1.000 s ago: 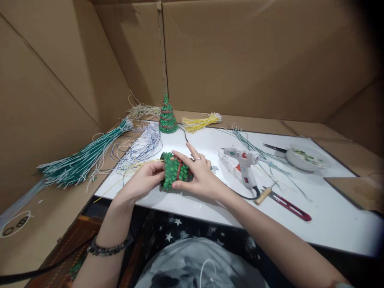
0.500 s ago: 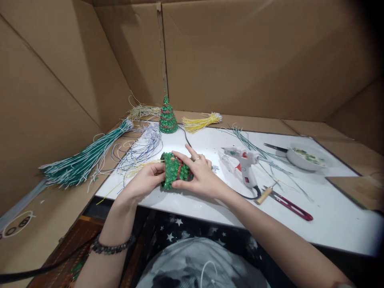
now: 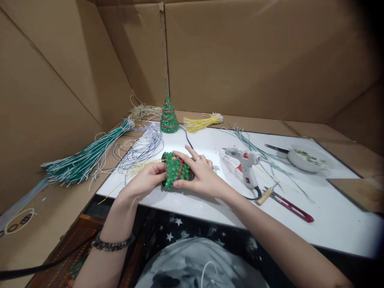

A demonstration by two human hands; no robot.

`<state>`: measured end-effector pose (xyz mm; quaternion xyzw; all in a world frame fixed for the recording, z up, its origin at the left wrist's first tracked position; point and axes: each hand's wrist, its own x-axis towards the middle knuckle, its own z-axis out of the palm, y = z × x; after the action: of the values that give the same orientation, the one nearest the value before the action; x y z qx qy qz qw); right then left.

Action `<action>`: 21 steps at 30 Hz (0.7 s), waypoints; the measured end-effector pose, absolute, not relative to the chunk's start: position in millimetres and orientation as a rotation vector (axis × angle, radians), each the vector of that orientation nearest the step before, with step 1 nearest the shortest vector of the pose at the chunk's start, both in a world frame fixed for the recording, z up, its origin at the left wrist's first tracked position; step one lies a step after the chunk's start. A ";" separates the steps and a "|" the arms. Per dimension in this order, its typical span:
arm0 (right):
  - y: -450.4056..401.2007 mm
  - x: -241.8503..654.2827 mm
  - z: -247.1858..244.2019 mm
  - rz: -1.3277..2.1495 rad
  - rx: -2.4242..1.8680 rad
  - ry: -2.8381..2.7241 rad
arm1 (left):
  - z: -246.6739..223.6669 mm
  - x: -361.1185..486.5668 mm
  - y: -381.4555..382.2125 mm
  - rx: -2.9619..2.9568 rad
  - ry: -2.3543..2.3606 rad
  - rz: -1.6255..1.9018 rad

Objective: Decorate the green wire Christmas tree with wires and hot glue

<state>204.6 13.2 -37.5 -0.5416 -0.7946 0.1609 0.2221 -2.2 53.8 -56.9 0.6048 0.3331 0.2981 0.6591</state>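
Observation:
A green beaded tree [image 3: 175, 171] with red bands lies on its side over the white board, its wide base toward the left. My right hand [image 3: 199, 172] holds it from the right, thumb below and fingers over the top. At the open base is my left hand [image 3: 150, 179], its fingers bent and pressed together at the rim; what they pinch is hidden. Thin yellow wires [image 3: 139, 168] run beside that hand. A finished-looking green tree [image 3: 169, 116] with red bands stands upright at the back.
Green wires [image 3: 87, 158] and blue-white wires [image 3: 147, 140] lie left, a yellow bundle [image 3: 202, 122] at the back. Rightward are a glue gun [image 3: 247, 164], a wooden-handled tool [image 3: 264, 197], red snips [image 3: 292, 208], a white bowl [image 3: 306, 160] and a dark blade [image 3: 276, 148]. Cardboard walls [image 3: 240, 60] surround the board.
The view has shifted very slightly. Both hands keep nearly the same hold on the beaded tree.

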 end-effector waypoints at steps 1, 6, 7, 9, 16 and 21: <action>13.2 204.6 -37.0 0.447 -1.500 -2.196 | -56.5 -1.9 53.4 1.368 0.754 0.673; 12.6 205.3 -31.3 0.489 -1.508 -2.210 | -54.8 -0.6 51.5 1.369 0.744 0.694; 12.4 205.7 -29.8 0.509 -1.502 -2.213 | -54.5 -0.3 51.2 1.368 0.741 0.699; 12.1 206.8 -27.1 0.555 -1.490 -2.213 | -54.2 0.1 50.8 1.363 0.735 0.700; 10.8 207.1 -27.9 0.557 -1.479 -2.193 | -53.2 0.9 51.3 1.362 0.739 0.688; 9.6 204.0 -34.9 0.471 -1.483 -2.167 | -51.1 1.7 50.3 1.362 0.750 0.701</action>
<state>204.0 9.6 -34.9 -0.5405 -0.7895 0.1718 0.2347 1.7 50.3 -51.1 0.6015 0.3314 0.3095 0.6577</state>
